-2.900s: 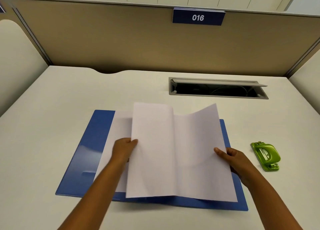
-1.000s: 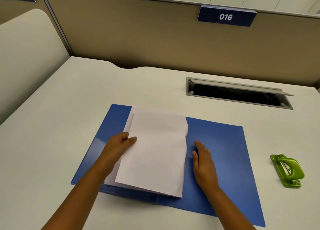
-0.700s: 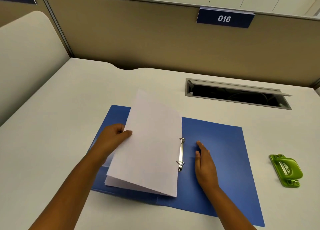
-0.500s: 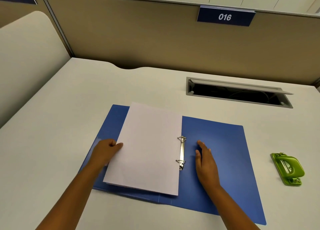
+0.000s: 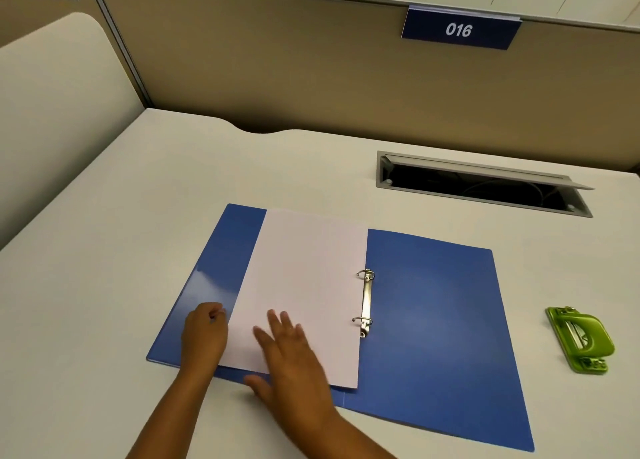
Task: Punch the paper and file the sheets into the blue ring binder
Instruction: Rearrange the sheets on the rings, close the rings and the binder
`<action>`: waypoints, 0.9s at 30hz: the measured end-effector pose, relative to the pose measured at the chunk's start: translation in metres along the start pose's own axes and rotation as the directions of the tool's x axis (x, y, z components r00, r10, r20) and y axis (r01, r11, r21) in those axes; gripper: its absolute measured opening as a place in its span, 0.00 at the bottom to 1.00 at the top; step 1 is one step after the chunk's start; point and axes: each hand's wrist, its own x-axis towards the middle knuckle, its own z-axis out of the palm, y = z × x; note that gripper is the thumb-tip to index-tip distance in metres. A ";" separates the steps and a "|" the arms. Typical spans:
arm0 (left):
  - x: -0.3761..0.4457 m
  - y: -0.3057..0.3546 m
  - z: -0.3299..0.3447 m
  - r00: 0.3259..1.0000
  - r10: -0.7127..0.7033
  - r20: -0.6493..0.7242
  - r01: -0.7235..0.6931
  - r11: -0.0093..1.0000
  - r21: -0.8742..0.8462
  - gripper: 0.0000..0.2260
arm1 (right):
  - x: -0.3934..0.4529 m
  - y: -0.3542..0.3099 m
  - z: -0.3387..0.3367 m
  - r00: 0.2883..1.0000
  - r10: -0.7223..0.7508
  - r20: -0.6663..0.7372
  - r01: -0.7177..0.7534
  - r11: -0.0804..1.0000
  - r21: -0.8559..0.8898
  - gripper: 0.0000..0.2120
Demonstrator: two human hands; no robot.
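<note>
Currently filed: sheets [image 5: 304, 285] on rings [image 5: 365, 302] of open blue binder [image 5: 433, 320], frame centre. Left hand [image 5: 204, 334] curled at paper edge; right hand [image 5: 294, 358] flat, spread. Thin, floppy, tear-prone; best gripped at outer edge.

Two bare forearms reach up from the lower edge of the head view, close together. The left hand [image 5: 204, 337] is curled, knuckles up, fingers tucked under. The right hand [image 5: 294, 361] lies flat, palm down, fingers [image 5: 277, 320] spread and pointing away, thumb out to the left; it is blurred. Its wrist angles in from the lower right, beside the left forearm.
</note>
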 end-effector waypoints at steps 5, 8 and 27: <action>-0.008 -0.004 0.001 0.997 -0.062 0.042 0.060 0.997 0.053 0.14 | 0.023 -0.007 0.026 0.979 0.154 0.131 -0.130 0.976 -0.175 0.44; -0.008 -0.007 0.002 0.988 -0.105 0.116 0.103 0.994 0.022 0.14 | 0.022 -0.006 0.037 0.937 0.269 0.220 -0.207 0.941 -0.269 0.46; 0.003 0.020 -0.013 0.919 -0.146 0.366 0.237 0.947 -0.218 0.10 | -0.033 0.057 -0.081 0.561 0.781 -0.276 -0.208 0.455 0.866 0.08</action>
